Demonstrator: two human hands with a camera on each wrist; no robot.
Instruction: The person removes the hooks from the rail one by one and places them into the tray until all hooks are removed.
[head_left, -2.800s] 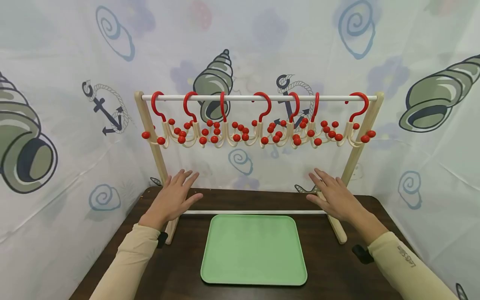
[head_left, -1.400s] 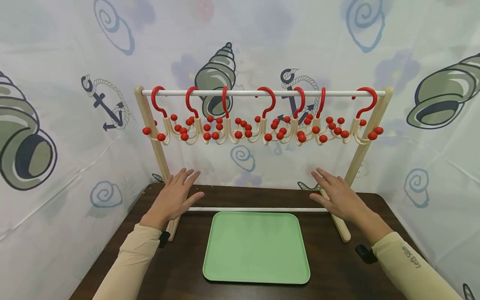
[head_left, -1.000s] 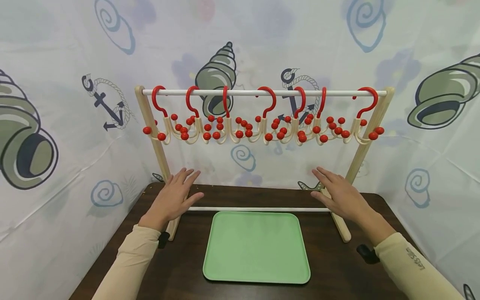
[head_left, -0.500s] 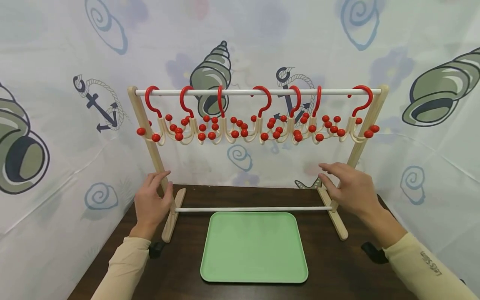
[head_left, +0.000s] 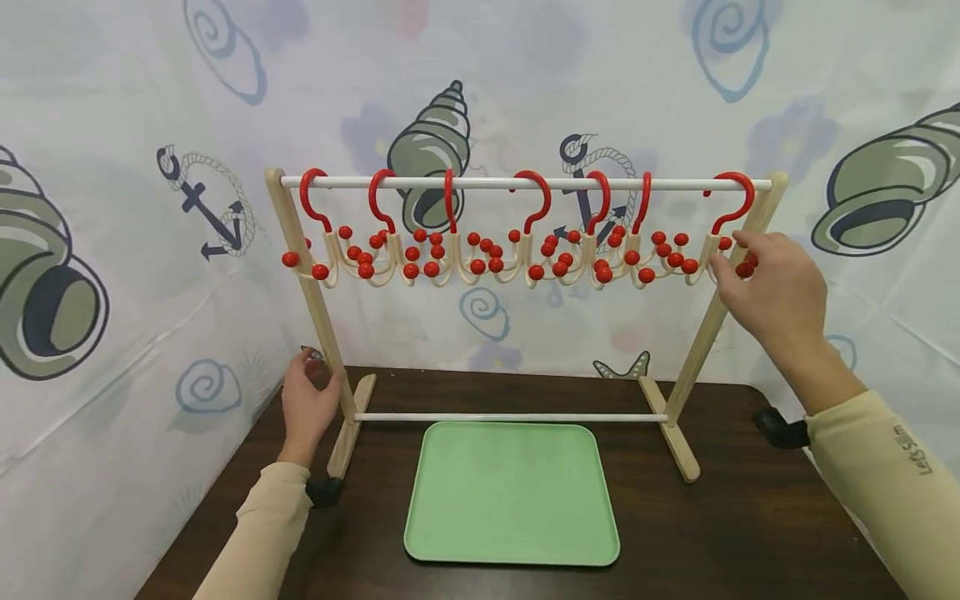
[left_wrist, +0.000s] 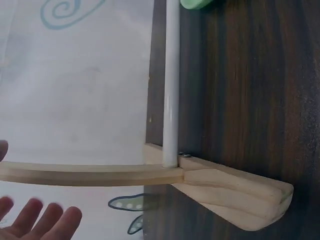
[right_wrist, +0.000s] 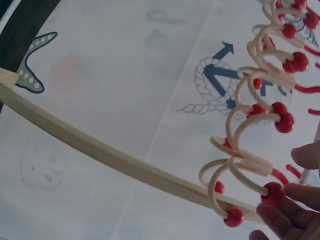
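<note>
Beside the wooden rack's left post (head_left: 321, 321), low down, is my left hand (head_left: 309, 408). In the left wrist view its curved fingers (left_wrist: 62, 223) lie to one side of the post (left_wrist: 90, 175), apart from it, with a thumb tip at the other. At the rightmost hook hanger (head_left: 749, 200) is my raised right hand (head_left: 783, 292), thumb and fingers parted around it. The right wrist view has my fingers close to a red ball tip of that cream hanger (right_wrist: 252, 164); I cannot tell whether they touch. Several such red-hooked hangers line the white top rail (head_left: 491, 183).
A green tray (head_left: 510, 492) lies on the dark wooden table (head_left: 765, 508) in front of the rack's lower white bar (head_left: 510, 417). The right post (head_left: 697, 354) rises behind the rightmost hanger. A patterned curtain (head_left: 525, 75) surrounds the table.
From spread above the table, my right hand has risen rightward to the last hanger. My left hand has moved left to the post, its fingers more curved. The hangers stay in place.
</note>
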